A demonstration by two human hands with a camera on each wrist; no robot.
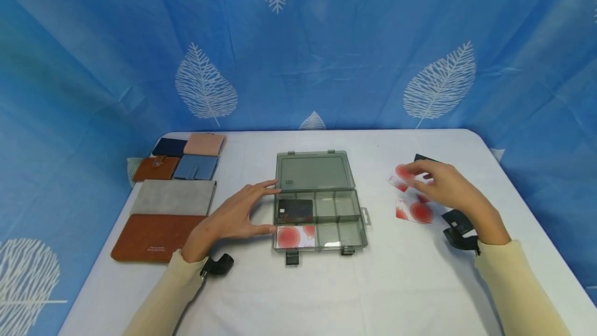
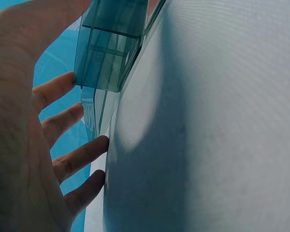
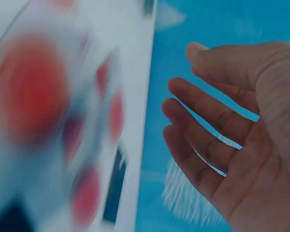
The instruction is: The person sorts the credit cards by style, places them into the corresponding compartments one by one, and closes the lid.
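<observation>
A clear grey plastic compartment box (image 1: 352, 229) lies with its lid (image 1: 317, 170) folded back. In its upper left compartment is a black VIP card (image 1: 298, 209), and below that a red-and-white card (image 1: 303, 240). My left hand (image 1: 238, 214) touches the box's left side, thumb and index finger spread along it. The other left fingers (image 2: 79, 157) extend apart in the left wrist view. Over the scattered cards on the right hovers my right hand (image 1: 452, 185), fingers loosely bent, nothing between them. Under and beside it lie several red-and-white cards (image 1: 422, 212) and a black card (image 1: 459, 221).
Wallets fill the table's left side: brown (image 1: 158, 235), grey (image 1: 172, 196), blue (image 1: 198, 166), tan (image 1: 156, 168), navy (image 1: 170, 147) and pink (image 1: 204, 144). A white cloth covers the table (image 1: 326, 294). Behind it hangs a blue leaf-patterned curtain (image 1: 317, 77).
</observation>
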